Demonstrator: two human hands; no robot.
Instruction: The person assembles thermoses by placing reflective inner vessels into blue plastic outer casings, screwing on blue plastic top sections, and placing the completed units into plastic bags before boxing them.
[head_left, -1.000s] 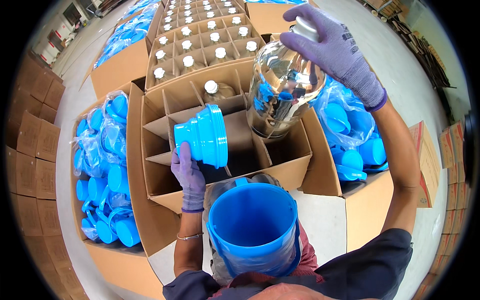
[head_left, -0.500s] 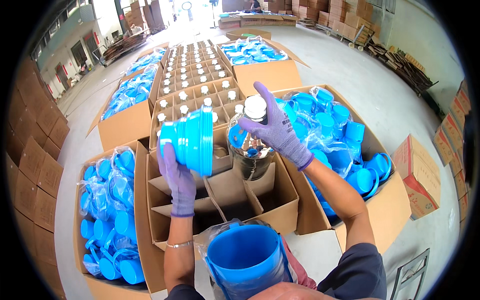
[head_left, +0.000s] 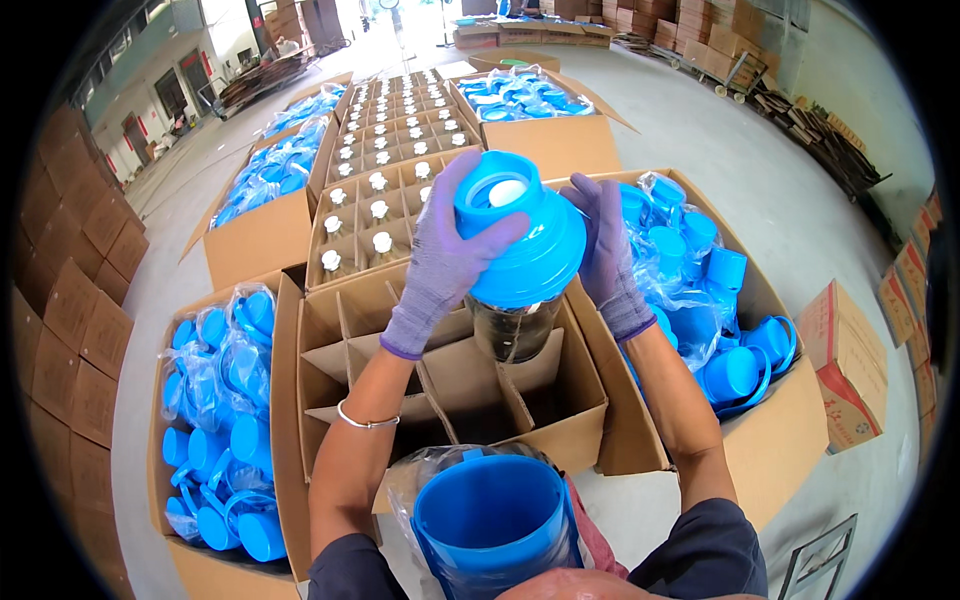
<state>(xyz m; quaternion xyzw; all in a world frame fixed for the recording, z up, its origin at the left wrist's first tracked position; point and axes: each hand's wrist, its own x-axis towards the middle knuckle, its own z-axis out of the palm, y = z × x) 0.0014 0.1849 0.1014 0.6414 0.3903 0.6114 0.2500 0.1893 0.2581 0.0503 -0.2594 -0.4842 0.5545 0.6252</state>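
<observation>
A: Two hands on one thing, both gloved. Nearest to the person tho is the stack of blue cups (head_left: 487, 520) in a plastic bag, low by the body, well below the grip.

B: And the grip itself?

A: Left hand (head_left: 445, 262) wraps the blue cap (head_left: 522, 240) from its left side, thumb across the top near the white stopper (head_left: 507, 192). Right hand (head_left: 605, 250) is flat against the cap's right side, fingers up. Both closed on the cap, neither loose.

B: What's under it?

A: Glass jar (head_left: 515, 328), directly beneath the cap, neck hidden inside it. Long axis runs roughly upright, tilted a bit toward the camera. Jar base sits over or in a cell of the divided carton (head_left: 450, 390); can't tell if it touches bottom.

B: Which hand's nearer the jar?

A: About equal; the left covers more of the cap.

B: Farther out?

A: Left and right of the grip, boxes of bagged blue lids (head_left: 215, 400). Beyond the grip, cartons of capped jars (head_left: 385, 175), then more boxes on the concrete floor (head_left: 800, 180).
</observation>
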